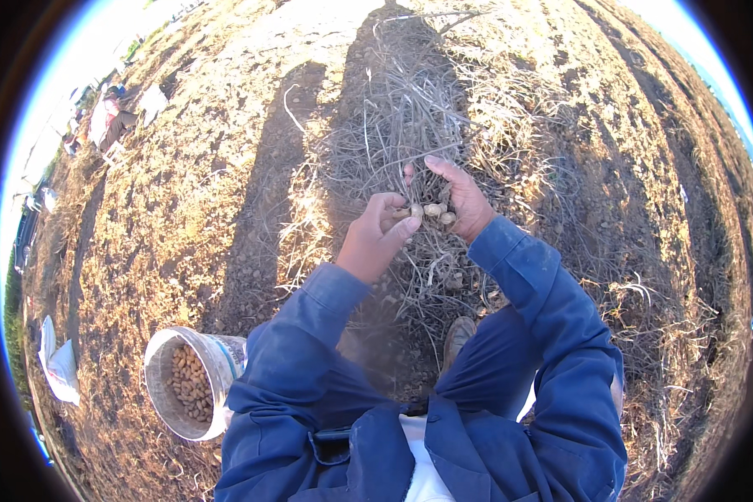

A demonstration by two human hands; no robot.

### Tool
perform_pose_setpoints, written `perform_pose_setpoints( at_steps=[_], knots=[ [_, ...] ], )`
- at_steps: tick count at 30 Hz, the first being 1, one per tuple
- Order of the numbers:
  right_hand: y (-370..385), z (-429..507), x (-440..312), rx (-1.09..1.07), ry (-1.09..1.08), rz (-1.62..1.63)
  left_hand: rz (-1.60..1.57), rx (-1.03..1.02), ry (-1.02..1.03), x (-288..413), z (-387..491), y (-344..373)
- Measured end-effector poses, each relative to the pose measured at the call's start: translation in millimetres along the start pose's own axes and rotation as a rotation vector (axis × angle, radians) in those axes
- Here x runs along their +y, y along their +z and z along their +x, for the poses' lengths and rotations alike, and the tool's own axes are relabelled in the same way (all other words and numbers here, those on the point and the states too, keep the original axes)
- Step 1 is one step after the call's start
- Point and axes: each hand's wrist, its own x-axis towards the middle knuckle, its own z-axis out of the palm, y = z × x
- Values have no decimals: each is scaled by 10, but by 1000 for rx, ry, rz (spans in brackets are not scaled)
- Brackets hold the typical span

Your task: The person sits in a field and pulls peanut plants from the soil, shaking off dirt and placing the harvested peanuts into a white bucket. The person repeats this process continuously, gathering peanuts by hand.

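Note:
Unshelled peanut pods hang in a small cluster between my hands. My left hand pinches a pod with thumb and fingers at the cluster's left side. On the other side, my right hand cups dried peanut plant roots, its thumb raised and its other fingers partly hidden behind the plant. Beneath both hands lies a heap of dry peanut vines, pale and tangled. A white plastic bucket to my left holds many loose peanut pods.
One of my shoes shows near the vines. A white sack lies at far left on the dry soil. Farther off at upper left, a person sits near another white sack. Long shadows cross the field.

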Motion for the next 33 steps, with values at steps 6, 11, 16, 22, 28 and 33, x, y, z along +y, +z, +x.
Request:
perform_pose_setpoints(
  at_steps=[6, 11, 16, 22, 28, 33],
  knots=[
    [150, 13, 107, 176, -50, 58, 46, -6, 25, 61, -2, 34],
    [102, 14, 100, 151, -58, -129, 298, 88, 27, 128, -31, 1],
    [141, 42, 191, 187, -119, -202, 469, 93, 243, 65, -17, 35],
    [102, 30, 210, 96, -100, -276, 439, 65, 243, 4, 18, -6],
    [-5, 66, 150, 301, -149, -280, 605, 222, 304, 206, -66, -281],
    [-137, 0, 33, 221, -145, -221, 538, 455, 190, 270, -411, -853]
  ],
)
